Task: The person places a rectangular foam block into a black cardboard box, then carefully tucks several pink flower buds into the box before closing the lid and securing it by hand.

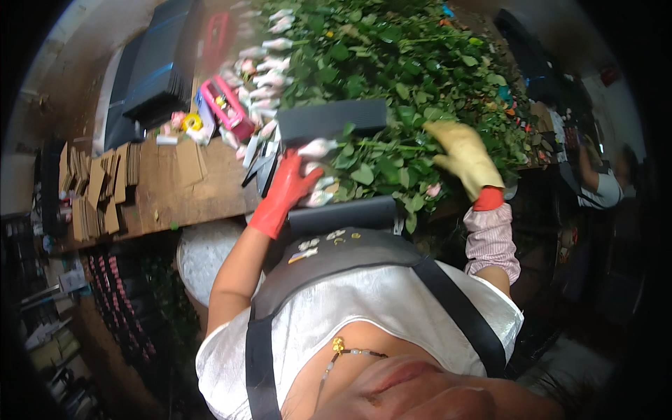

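My left hand (289,184), in a red rubber glove, rests against a few pale-sleeved rose heads (317,148), thumb and fingers apart around them. The rose stems and leaves (386,170) run to the right between two dark upright panels, one behind (333,121) and one in front (344,215). My right hand (464,155), in a yellow rubber glove over a red one, is above the leafy stems with its thumb and fingers apart. Nothing shows between them. Dark flat pieces (265,168) lie beside my left hand.
A large heap of roses (383,58) covers the far table. A pink holder (227,107) and yellow tape roll (192,122) lie left. Cardboard pieces (100,181) and stacked dark sheets (163,68) stand further left. Below is a pale round container (210,257). Another person (601,184) works at right.
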`<state>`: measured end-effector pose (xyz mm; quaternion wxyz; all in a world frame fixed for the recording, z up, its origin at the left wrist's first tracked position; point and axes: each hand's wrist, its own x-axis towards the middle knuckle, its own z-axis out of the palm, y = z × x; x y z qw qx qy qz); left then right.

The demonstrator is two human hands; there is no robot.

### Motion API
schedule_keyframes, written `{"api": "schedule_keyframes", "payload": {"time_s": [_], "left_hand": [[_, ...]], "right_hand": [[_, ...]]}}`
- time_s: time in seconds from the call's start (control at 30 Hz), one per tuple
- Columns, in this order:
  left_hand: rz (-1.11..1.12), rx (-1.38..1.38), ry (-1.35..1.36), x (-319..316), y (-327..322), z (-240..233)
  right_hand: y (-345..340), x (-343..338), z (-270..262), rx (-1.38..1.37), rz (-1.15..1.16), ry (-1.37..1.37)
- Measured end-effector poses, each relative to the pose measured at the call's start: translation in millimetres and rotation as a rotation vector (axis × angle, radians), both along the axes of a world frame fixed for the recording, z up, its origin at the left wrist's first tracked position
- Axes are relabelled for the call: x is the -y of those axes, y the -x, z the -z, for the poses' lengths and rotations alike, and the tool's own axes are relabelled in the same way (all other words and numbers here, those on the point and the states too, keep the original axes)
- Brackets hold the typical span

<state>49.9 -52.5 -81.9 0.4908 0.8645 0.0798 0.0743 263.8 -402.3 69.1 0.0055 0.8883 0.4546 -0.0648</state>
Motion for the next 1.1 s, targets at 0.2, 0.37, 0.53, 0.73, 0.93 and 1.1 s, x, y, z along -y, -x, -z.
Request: {"api": "schedule_keyframes", "payload": {"time_s": [0.2,0.37,0.53,0.73,0.93,1.1], "left_hand": [[-0.045,0.028,-0.028,-5,12,-4],[-0.035,0.003,0.013,1,6,-18],[-0.157,-0.031,0.060,3,3,-36],[-0.263,-0.009,-0.094,2,6,-30],[-0.365,0.162,0.113,5,19,-20],[-0.648,0.089,0.519,-12,52,-34]], "right_hand": [[76,-127,-54,-0.187,-0.064,-0.211],[70,-187,35,-0.189,-0.008,0.195],[69,-177,65,-0.037,-0.029,-0.039],[73,-169,69,-0.039,-0.027,-0.154],[70,-173,66,-0.110,-0.028,-0.134],[69,-171,70,-0.117,0.005,-0.134]]}}
